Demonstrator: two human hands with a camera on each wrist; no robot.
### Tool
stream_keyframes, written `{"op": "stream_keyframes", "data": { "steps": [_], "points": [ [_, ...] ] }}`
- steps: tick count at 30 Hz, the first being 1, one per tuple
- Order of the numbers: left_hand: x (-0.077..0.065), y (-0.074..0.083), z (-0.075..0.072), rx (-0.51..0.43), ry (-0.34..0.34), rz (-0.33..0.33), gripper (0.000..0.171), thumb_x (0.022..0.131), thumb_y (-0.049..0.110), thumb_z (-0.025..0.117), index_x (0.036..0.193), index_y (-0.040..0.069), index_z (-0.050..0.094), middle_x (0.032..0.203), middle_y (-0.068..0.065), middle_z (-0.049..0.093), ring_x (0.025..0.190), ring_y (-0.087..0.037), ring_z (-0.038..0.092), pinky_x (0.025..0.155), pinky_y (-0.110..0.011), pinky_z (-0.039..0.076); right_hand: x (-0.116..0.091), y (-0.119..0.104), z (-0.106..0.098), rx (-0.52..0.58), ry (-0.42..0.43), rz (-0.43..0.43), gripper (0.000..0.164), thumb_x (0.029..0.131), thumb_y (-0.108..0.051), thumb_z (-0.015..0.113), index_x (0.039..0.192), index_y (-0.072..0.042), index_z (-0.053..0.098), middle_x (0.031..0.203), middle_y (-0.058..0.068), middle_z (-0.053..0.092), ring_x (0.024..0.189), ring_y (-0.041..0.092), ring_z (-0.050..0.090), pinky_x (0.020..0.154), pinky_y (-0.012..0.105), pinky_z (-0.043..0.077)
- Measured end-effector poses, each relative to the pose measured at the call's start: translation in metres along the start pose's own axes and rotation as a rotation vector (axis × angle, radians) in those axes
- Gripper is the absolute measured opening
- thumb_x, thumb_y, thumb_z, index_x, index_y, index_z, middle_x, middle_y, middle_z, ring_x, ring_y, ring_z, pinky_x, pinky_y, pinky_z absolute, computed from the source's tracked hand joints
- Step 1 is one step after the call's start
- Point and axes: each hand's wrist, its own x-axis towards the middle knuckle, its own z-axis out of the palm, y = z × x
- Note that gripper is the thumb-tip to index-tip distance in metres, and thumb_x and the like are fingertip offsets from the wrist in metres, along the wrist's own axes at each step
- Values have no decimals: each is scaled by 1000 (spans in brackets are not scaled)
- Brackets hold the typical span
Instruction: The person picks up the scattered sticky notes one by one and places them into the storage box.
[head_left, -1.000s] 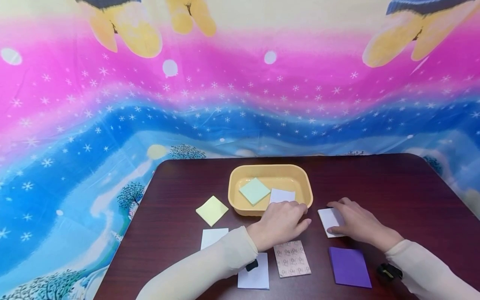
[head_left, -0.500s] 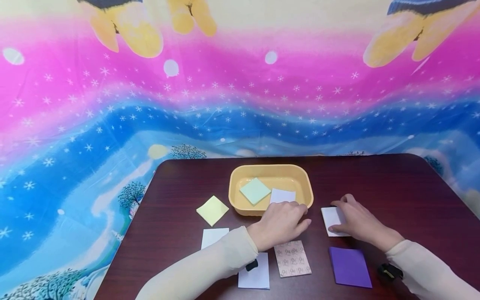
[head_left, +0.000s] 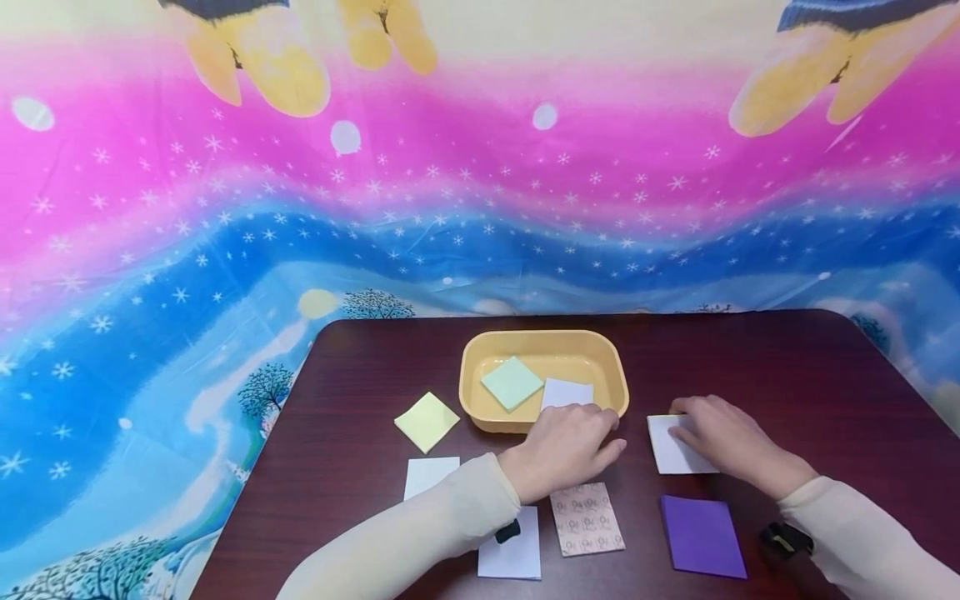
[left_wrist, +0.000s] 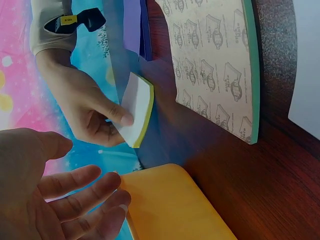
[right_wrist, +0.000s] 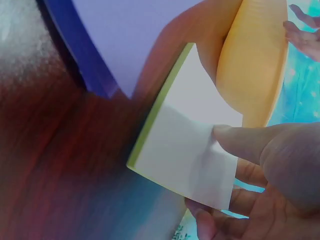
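My right hand [head_left: 731, 437] pinches a white-faced sticky note pad [head_left: 670, 450] to the right of the yellow basin [head_left: 467, 379]. In the right wrist view the thumb [right_wrist: 235, 137] lies on its white face, fingers below the far side, and a yellow-green edge shows. The left hand [head_left: 562, 446] hangs at the basin's near rim with relaxed fingers and holds nothing. Inside the basin lie a pale green sticky note pad [head_left: 512, 383] and a white pad [head_left: 567, 392], the latter partly hidden by the left hand.
Around the hands lie a yellow pad [head_left: 427, 422], a white pad [head_left: 431, 477], another white pad [head_left: 517, 560] partly under the left sleeve, a pink printed pad [head_left: 587, 521] and a purple pad [head_left: 702, 537]. A patterned cloth [head_left: 480, 192] hangs behind the dark table [head_left: 360, 358].
The right hand and its white-faced pad have shifted slightly right, and the thumb has moved further onto the face. My left hand has stayed at the basin rim.
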Motion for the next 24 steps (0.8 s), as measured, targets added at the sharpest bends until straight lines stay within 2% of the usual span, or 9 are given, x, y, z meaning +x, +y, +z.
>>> {"op": "stream_keyframes", "data": {
  "steps": [9,15,24],
  "points": [
    [2,2,1,5,9,-3,23,100,42,58,86,25,64,73,11,61,64,-6,60,44,-23,34,3,-2,-12,53,-44,43,8,92,-11,71,96,-4,73,86,6,73,70,12,60,57,34,47],
    [4,3,1,-2,3,-8,24,100,43,57,85,25,63,73,12,60,64,-5,59,45,-23,34,4,-4,-18,49,-24,35,10,94,-11,68,97,-5,75,88,7,74,66,10,55,55,30,43],
    [6,3,-1,-10,30,-7,24,100,42,58,87,24,65,74,12,61,65,-5,61,45,-23,34,4,-10,-26,38,-8,31,10,96,-14,67,97,-7,75,84,0,72,63,8,50,54,28,40]
  ]
}}
